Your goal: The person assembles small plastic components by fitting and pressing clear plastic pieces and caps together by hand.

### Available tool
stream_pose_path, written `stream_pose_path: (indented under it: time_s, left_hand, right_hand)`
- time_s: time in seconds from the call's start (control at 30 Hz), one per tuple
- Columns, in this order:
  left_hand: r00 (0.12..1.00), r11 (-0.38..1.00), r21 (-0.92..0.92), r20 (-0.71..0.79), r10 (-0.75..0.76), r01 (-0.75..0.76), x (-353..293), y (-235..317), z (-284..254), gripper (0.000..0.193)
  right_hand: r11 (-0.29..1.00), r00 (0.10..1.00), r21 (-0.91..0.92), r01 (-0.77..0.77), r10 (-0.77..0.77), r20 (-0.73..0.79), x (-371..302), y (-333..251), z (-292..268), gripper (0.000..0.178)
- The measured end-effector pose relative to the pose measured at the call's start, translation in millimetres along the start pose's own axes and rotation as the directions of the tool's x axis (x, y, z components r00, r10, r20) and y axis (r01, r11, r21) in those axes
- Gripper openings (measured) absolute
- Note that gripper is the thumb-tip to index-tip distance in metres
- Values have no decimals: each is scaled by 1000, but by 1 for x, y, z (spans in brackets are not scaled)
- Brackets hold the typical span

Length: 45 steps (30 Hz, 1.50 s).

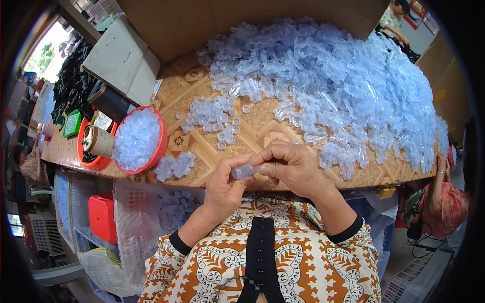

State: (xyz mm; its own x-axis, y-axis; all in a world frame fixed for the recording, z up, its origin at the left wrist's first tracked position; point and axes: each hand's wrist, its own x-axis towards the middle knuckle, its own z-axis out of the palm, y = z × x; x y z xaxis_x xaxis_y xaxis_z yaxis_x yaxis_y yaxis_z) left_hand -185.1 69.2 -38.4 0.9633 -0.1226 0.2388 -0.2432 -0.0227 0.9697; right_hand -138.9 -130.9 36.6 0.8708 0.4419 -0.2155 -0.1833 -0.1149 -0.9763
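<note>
Near the table's front edge, my left hand [226, 183] is closed around a short clear plastic tube [242, 170], held between thumb and fingers. My right hand [293, 169] pinches at the tube's right end with thumb and forefinger; the fingertips hide that end. Beyond my hands lies a loose group of small clear plastic caps [212, 113]. A big heap of clear plastic tubes [323, 76] spreads over the back and right of the table. A few similar clear pieces [174, 166] lie together left of my left hand.
A red basin [162, 146] full of clear caps stands at the left, beside a brown tape roll [98, 141] and a green box [72, 123]. Cardboard [242, 22] walls the back of the wood-patterned table [202, 166]. Another person [442, 207] is at the right.
</note>
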Motion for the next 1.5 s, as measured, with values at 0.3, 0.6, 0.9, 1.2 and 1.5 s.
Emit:
stream_pose_path:
  time_s: [0.3,0.6,0.9,1.2,1.5]
  left_hand:
    - [999,936,349,21,42,-47,1,16,10,36]
    - [996,951,297,45,77,-87,-3,11,16,36]
    - [905,786,450,211,368,-425,6,14,10,47]
    - [862,756,419,306,404,-503,3,24,5,44]
    - [863,769,398,306,402,-499,5,30,8,43]
  right_hand:
    - [970,1000,242,-1,-5,23,-7,16,-3,15]
    - [959,955,-81,272,-279,-99,-12,46,2,13]
    - [919,953,-312,243,-286,-101,-20,37,-1,25]
    - [972,964,224,69,-122,234,-23,59,-6,51]
    - [975,993,204,84,-99,62,-30,53,10,39]
